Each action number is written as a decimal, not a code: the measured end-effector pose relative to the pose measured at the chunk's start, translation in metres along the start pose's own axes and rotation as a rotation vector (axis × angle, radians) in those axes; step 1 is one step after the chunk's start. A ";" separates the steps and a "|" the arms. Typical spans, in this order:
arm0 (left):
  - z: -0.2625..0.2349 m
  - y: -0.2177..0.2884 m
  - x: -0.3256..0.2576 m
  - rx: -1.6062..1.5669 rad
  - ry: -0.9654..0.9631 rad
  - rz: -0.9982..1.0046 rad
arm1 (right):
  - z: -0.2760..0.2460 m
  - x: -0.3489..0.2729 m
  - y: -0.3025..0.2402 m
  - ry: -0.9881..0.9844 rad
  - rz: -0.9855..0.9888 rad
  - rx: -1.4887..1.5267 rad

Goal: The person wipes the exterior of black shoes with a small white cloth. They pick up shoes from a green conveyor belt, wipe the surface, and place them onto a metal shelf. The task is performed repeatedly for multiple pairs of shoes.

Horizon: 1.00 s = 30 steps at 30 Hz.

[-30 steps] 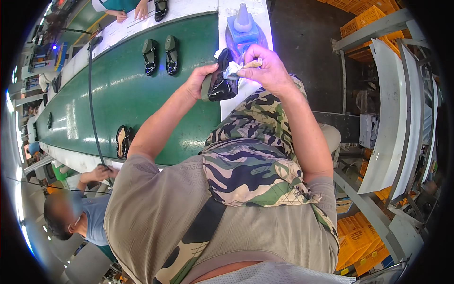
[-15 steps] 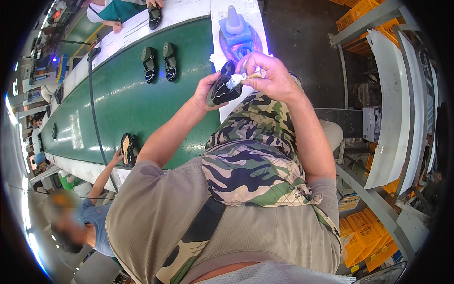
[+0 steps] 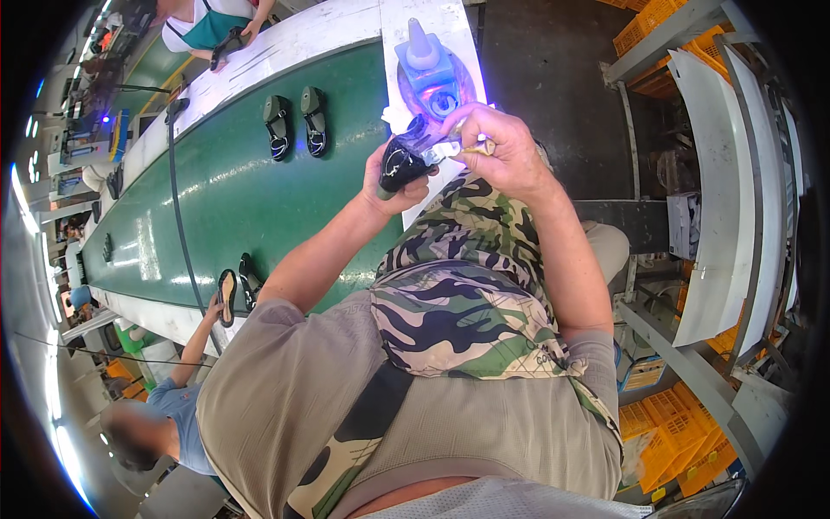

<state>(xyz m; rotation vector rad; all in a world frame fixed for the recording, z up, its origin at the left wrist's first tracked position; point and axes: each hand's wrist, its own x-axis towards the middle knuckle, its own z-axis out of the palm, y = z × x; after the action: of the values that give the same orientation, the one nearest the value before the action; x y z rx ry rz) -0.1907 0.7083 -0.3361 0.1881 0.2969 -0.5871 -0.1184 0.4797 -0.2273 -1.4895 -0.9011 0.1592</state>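
Note:
My left hand (image 3: 380, 183) is wrapped round a glossy black shoe (image 3: 402, 166), its toe tilted toward me. From the other side my right hand (image 3: 508, 154) pinches a crumpled white cloth or tissue (image 3: 443, 153), which touches the shoe near its opening. Just beyond both hands, a bottle with a cone-shaped nozzle (image 3: 423, 54) stands on the white ledge (image 3: 441, 13) under blue-violet light. Next to the shoe lies another white scrap (image 3: 393, 119). The fingertips of my right hand partly hide the cloth.
Two black strapped shoes (image 3: 277, 130) (image 3: 315, 125) stand on the green belt (image 3: 233, 190). At left a co-worker's hand (image 3: 213, 307) holds a shoe sole-out beside another shoe (image 3: 249, 278). Across the belt another person (image 3: 207, 26) handles a dark shoe. Metal racks and orange crates (image 3: 670, 424) line the right.
The shoe in my left hand has turned slightly, and my right hand has shifted a little right and down with the cloth. The paired shoes on the belt have moved slightly right and nearer.

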 end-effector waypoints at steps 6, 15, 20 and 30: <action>-0.014 -0.002 0.008 -0.053 -0.111 -0.007 | -0.003 -0.005 0.002 0.068 -0.019 0.025; -0.006 -0.002 0.031 0.058 -0.203 -0.165 | -0.010 -0.022 0.002 0.223 -0.049 0.117; 0.023 0.000 0.052 0.292 -0.188 -0.010 | -0.052 -0.051 0.010 0.453 -0.103 0.100; 0.202 -0.070 0.179 0.713 -0.246 0.103 | -0.101 -0.206 0.126 1.395 0.210 0.466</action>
<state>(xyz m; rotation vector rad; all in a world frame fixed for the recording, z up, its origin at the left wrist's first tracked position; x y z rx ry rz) -0.0438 0.5069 -0.2111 0.8067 -0.1726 -0.5883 -0.1437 0.2924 -0.4090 -0.8983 0.4066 -0.4590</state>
